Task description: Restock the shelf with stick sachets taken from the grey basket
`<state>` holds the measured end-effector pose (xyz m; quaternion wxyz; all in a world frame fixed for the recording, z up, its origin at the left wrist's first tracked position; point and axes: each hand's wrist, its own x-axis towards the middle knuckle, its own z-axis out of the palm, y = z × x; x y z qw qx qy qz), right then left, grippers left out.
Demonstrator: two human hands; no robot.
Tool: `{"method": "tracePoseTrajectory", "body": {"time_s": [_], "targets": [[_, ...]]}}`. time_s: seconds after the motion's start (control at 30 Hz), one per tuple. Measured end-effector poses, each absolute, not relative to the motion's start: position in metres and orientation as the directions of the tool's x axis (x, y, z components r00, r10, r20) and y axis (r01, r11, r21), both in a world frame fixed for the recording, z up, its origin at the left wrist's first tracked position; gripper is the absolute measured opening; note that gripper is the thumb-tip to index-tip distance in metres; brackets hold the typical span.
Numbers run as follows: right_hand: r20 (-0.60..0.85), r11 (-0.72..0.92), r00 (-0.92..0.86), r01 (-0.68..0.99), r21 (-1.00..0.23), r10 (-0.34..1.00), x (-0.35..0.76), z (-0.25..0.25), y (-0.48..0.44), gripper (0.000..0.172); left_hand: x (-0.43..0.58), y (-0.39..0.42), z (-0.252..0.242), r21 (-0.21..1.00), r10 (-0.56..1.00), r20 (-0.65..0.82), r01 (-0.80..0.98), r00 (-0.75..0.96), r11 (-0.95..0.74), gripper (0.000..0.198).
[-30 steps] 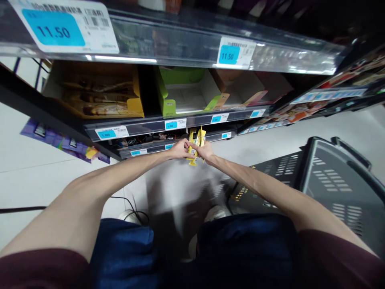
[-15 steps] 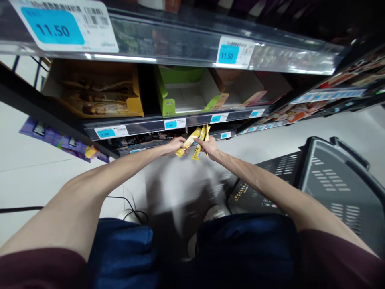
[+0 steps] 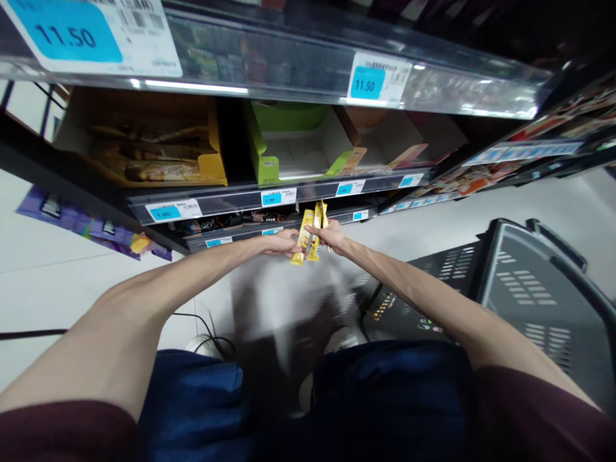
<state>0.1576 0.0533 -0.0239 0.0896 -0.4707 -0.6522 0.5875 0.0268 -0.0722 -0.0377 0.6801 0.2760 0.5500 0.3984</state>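
Several slim yellow snack packets (image 3: 301,239) are held up between my hands, just in front of the lower shelf. My right hand (image 3: 333,236) pinches them, its thumb lying across their front. At the left side, my left hand (image 3: 283,242) has its fingers closed around the edge of the leftmost packet; some of its fingers are hidden behind. Above and left of my hands, an open yellow carton (image 3: 212,168) on the shelf holds similar packets. Beside it stands a green carton (image 3: 268,168) with its bare inner floor showing.
A shelf rail with price tags (image 3: 173,210) runs just above my hands. Overhead juts a larger shelf edge (image 3: 289,76). A grey shopping basket (image 3: 529,282) stands on the floor to the right. Purple packets (image 3: 91,221) hang at left, and a black cable (image 3: 212,330) lies below.
The leftmost packet has swung from a slant to nearly upright, lining up closer with the others. Both hands stay close together; the view has shifted slightly.
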Motion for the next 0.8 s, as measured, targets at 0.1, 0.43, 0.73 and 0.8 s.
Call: {"method": "tracePoseTrajectory", "body": {"time_s": [0.1,0.43,0.73,0.8], "targets": [[-0.506,-0.132,-0.631,0.542,-0.83,0.589,0.16,-0.029,0.053,0.033,0.026,-0.071,-0.038,0.8,0.836,-0.548,-0.277,0.024,0.532,0.054],[-0.477,-0.079,-0.652,0.541,-0.837,0.589,0.162,-0.035,0.049,0.036,0.027,-0.069,-0.035,0.817,0.842,-0.537,-0.219,0.046,0.533,0.068],[-0.526,-0.07,-0.694,0.571,-0.818,0.492,0.16,-0.027,0.047,0.038,0.03,-0.07,-0.05,0.818,0.809,-0.573,-0.021,-0.13,0.575,0.071],[-0.526,-0.077,-0.696,0.567,-0.82,0.489,0.159,-0.026,0.046,0.039,0.03,-0.07,-0.049,0.819,0.812,-0.563,0.022,-0.154,0.573,0.067]]}}
